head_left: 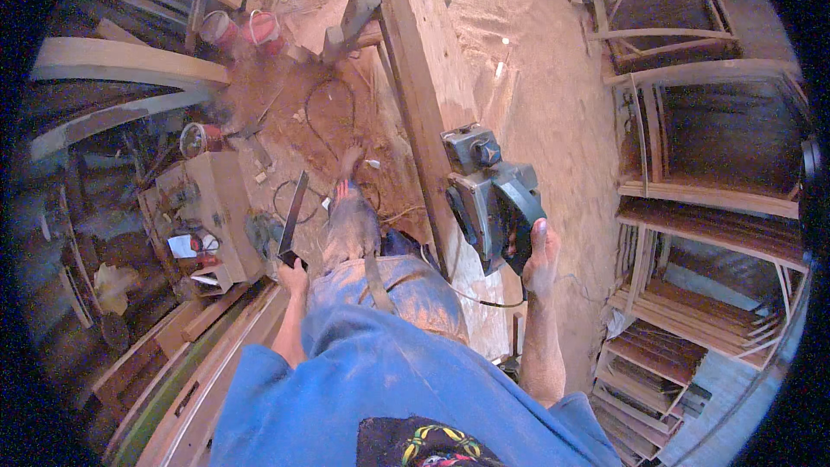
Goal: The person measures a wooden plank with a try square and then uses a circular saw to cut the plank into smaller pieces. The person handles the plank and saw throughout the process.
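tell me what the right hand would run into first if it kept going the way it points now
Probably nothing new: the right hand already grips the grey electric planer, which sits on the long plank; only bare board lies ahead.

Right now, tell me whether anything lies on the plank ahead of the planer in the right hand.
Nothing visible does. The right hand grips the electric planer, which rests on the long plank. The plank's top ahead of it shows only sawdust. The left hand holds a dark flat strip off to the side.

right hand [539, 252]: palm hidden against planer [493, 195] handle | planer: underside hidden on plank [428, 60] | left hand [292, 275]: fingers hidden round dark flat strip [292, 216] | cans [240, 28]: contents too small to tell | frames [709, 121]: cut off by rim
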A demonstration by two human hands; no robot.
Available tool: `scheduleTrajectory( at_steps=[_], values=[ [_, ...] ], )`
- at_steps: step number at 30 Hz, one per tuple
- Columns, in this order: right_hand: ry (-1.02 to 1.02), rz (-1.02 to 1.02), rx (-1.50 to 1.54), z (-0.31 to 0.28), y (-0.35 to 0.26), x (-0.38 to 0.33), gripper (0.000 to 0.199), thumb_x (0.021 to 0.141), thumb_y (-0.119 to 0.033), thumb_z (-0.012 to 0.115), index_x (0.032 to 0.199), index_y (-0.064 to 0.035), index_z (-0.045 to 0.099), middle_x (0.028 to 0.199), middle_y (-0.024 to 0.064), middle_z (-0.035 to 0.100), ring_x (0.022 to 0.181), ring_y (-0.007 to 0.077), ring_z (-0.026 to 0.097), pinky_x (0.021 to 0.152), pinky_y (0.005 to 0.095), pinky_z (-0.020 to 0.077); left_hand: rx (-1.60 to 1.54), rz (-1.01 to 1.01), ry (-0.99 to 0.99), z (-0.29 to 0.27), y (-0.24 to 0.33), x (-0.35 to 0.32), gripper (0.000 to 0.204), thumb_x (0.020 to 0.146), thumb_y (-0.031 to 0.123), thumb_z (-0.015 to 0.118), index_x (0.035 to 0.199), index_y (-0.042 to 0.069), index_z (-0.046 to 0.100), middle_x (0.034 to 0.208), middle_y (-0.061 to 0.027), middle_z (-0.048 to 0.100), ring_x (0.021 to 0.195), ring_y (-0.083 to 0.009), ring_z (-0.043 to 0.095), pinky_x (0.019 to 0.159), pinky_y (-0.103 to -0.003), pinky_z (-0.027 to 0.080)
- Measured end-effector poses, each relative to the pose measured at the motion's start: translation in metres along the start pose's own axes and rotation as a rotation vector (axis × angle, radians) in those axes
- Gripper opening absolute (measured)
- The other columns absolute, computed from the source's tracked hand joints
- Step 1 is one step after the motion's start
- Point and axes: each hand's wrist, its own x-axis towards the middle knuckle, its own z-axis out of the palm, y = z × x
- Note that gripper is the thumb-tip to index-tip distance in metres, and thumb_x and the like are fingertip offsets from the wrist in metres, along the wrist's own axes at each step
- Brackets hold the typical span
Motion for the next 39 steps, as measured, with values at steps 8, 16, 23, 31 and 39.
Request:
scheduleTrajectory(
  at_steps=[8,16,23,31,39],
  values=[
    [-0.007,-0.01,-0.065,0.015,-0.022,0.041,0.059,0.105,-0.054,0.041,0.089,-0.0022,0.064,0.071,0.0023,0.06,0.059,0.0108,0.055,0.055,0.026,0.0448,-0.002,-0.001,0.025,-0.006,0.014,-0.014,0.024,0.085,0.021,0.074,0.095,-0.001,0.07,0.089,-0.0208,0.072,0.089,-0.0385,0.07,0.078,-0.047,0.051],
    [-0.007,-0.183,-0.204,0.056,-0.072,0.145,0.065,0.1,-0.062,0.046,0.091,-0.001,0.067,0.072,0.0027,0.062,0.061,0.011,0.054,0.056,0.0276,0.0433,-0.137,0.053,0.045,-0.012,0.032,-0.025,0.019,0.085,0.015,0.072,0.092,-0.002,0.069,0.082,-0.018,0.071,0.083,-0.0351,0.069,0.077,-0.046,0.051],
    [0.011,-0.261,-0.192,0.096,-0.114,0.249,0.07,0.097,-0.068,0.047,0.078,-0.0033,0.066,0.065,0.0021,0.059,0.054,0.0101,0.053,0.05,0.0266,0.0403,-0.155,0.086,0.16,-0.011,0.031,-0.032,0.013,0.082,0.008,0.072,0.089,-0.002,0.066,0.08,-0.0164,0.068,0.079,-0.031,0.067,0.074,-0.044,0.049],
    [0.009,-0.254,-0.295,0.147,-0.164,0.36,0.082,0.097,-0.069,0.043,0.099,0.0078,0.072,0.083,0.0192,0.07,0.082,0.0259,0.066,0.078,0.0408,0.0492,-0.248,-0.069,0.126,0.001,0.015,-0.023,0.022,0.085,0.012,0.074,0.093,-0.006,0.064,0.084,-0.016,0.068,0.082,-0.0313,0.066,0.076,-0.044,0.049],
    [0.052,-0.317,-0.381,0.217,-0.222,0.455,0.085,0.095,-0.072,0.042,0.103,0.0066,0.072,0.096,0.0257,0.072,0.096,0.036,0.069,0.087,0.0454,0.0488,-0.084,-0.204,0.227,0.041,-0.029,-0.006,0.026,0.084,0.013,0.077,0.095,-0.006,0.064,0.09,-0.0191,0.068,0.086,-0.0349,0.067,0.079,-0.046,0.05]
  ],
)
